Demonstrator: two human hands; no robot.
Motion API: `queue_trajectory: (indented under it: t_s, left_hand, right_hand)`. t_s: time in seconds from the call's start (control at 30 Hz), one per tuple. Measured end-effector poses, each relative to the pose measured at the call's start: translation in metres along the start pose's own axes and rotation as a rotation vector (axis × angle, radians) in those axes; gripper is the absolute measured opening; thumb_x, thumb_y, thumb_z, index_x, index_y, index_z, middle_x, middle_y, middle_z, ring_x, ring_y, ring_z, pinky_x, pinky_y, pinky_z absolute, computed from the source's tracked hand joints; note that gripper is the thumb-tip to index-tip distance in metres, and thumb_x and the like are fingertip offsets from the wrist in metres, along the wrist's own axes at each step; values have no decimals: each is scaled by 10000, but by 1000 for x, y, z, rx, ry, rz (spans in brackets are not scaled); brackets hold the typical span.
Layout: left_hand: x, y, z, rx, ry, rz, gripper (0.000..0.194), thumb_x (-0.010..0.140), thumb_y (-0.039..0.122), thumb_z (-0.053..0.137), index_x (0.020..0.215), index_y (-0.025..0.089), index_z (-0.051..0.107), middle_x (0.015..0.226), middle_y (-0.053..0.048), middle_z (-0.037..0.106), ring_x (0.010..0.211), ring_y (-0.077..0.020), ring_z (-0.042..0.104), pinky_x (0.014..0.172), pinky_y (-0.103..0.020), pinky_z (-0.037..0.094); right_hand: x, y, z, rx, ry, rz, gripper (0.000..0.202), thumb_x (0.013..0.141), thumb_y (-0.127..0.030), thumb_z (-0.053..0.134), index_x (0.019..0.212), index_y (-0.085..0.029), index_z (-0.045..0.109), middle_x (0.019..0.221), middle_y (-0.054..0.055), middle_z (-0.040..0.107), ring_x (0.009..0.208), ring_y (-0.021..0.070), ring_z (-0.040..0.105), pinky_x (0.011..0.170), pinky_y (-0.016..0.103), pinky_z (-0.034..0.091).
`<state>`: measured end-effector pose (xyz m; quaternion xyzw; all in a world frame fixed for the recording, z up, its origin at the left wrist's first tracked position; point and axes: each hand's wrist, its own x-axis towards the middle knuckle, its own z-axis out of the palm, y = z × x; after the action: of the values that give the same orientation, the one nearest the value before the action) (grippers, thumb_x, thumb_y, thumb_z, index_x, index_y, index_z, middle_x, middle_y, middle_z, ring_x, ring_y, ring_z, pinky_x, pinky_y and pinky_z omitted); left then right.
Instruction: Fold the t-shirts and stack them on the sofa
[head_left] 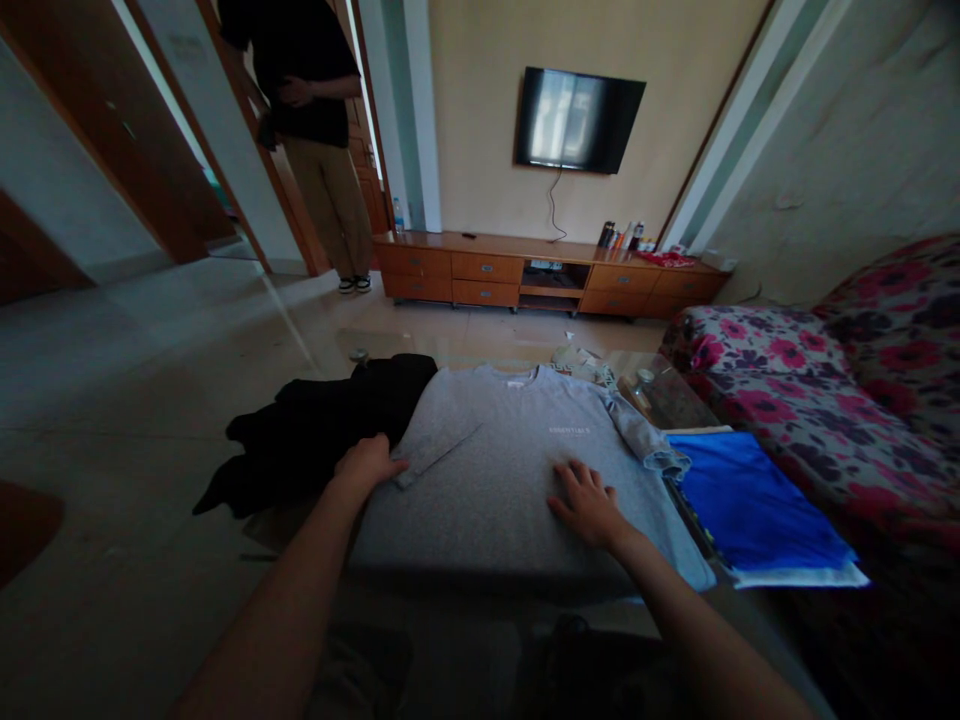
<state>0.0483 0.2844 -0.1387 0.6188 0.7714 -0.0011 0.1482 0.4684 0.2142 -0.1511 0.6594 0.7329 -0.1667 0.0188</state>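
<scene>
A grey short-sleeved T-shirt (480, 500) lies spread out, front up, on a low glass-topped table, its collar away from me. Small pale lettering is on its chest. Its left sleeve (439, 455) is folded inward over the body, while the right sleeve (651, 445) sticks outward. My left hand (366, 468) rests at the shirt's left edge beside that folded sleeve, thumb held apart; its other fingers are partly hidden. With fingers spread, my right hand (589, 503) lies flat on the shirt below the lettering.
Black clothing (330, 425) is heaped left of the shirt. Folded blue cloth (757, 500) lies to the right, near a flowered sofa (795, 390). Beyond the glass table (686, 395) stand a wooden TV cabinet (487, 268) and a person (315, 130) at a doorway.
</scene>
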Motion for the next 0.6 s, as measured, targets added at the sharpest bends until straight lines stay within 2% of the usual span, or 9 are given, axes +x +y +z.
queue_trajectory:
  t_s: [0.07, 0.1, 0.13, 0.2, 0.27, 0.33, 0.43, 0.53, 0.6]
  left_hand:
    - [-12, 25, 5, 70, 285, 12, 529, 823, 401, 663, 1262, 113, 605, 1286, -269, 616, 1164, -419, 607, 879, -468, 512]
    - [-17, 39, 9, 65, 379, 101, 483, 880, 367, 594, 1293, 116, 590, 1316, -264, 593, 1219, -411, 571, 935, -485, 491]
    - [-20, 52, 14, 41, 402, 231, 444, 916, 356, 550, 1298, 134, 597, 1338, -244, 583, 1255, -389, 549, 994, -484, 466]
    - [-24, 73, 28, -12, 375, 484, 438, 961, 360, 497, 1353, 189, 591, 1442, -180, 538, 1343, -338, 489, 1114, -463, 391]
    - [-22, 83, 45, -47, 313, 642, 490, 986, 371, 467, 1452, 236, 535, 1562, -106, 457, 1447, -296, 390, 1206, -446, 289]
    - [-18, 84, 62, -49, 250, 707, 526, 1012, 376, 421, 1527, 276, 466, 1638, -51, 376, 1520, -275, 286, 1253, -458, 190]
    - [-11, 78, 78, -33, 187, 739, 529, 1040, 399, 356, 1559, 329, 426, 1679, -6, 305, 1557, -273, 212, 1265, -485, 109]
    - [-6, 72, 83, -37, 192, 750, 540, 1045, 418, 344, 1575, 337, 399, 1694, 3, 264, 1564, -277, 195, 1266, -488, 91]
    - [-5, 70, 83, -40, 197, 755, 540, 1045, 422, 344, 1576, 338, 399, 1694, 5, 264, 1564, -278, 199, 1267, -485, 94]
  right_hand:
    - [6, 12, -6, 20, 48, 1, 623, 961, -503, 518, 1538, -284, 431, 1643, 127, 278, 1464, 354, 288, 1091, 554, 340]
    - [9, 22, -10, 23, 113, 31, 601, 965, -497, 510, 1525, -290, 447, 1638, 119, 286, 1456, 348, 303, 1090, 542, 346]
    - [12, 34, -15, 19, 212, 90, 583, 973, -496, 491, 1516, -288, 455, 1632, 117, 291, 1449, 349, 314, 1091, 542, 346]
    - [19, 63, -27, 1, 457, 278, 592, 991, -518, 431, 1521, -253, 445, 1615, 148, 304, 1438, 379, 324, 1097, 573, 323]
    - [26, 94, -38, 20, 567, 476, 661, 984, -585, 398, 1520, -201, 444, 1574, 205, 352, 1412, 420, 356, 1077, 598, 334]
    - [35, 121, -47, 42, 506, 581, 759, 942, -672, 426, 1508, -168, 459, 1516, 241, 425, 1379, 440, 407, 1047, 605, 369]
    - [52, 154, -58, 4, 334, 543, 789, 841, -655, 623, 1415, -118, 563, 1396, 257, 559, 1276, 404, 539, 999, 534, 440]
    - [71, 181, -75, 6, 241, 460, 471, 747, -422, 799, 1071, -84, 750, 1055, 214, 730, 994, 317, 695, 836, 380, 503]
    - [81, 197, -92, 14, 266, 469, 245, 726, -308, 813, 815, -85, 766, 782, 158, 732, 774, 264, 712, 702, 322, 496]
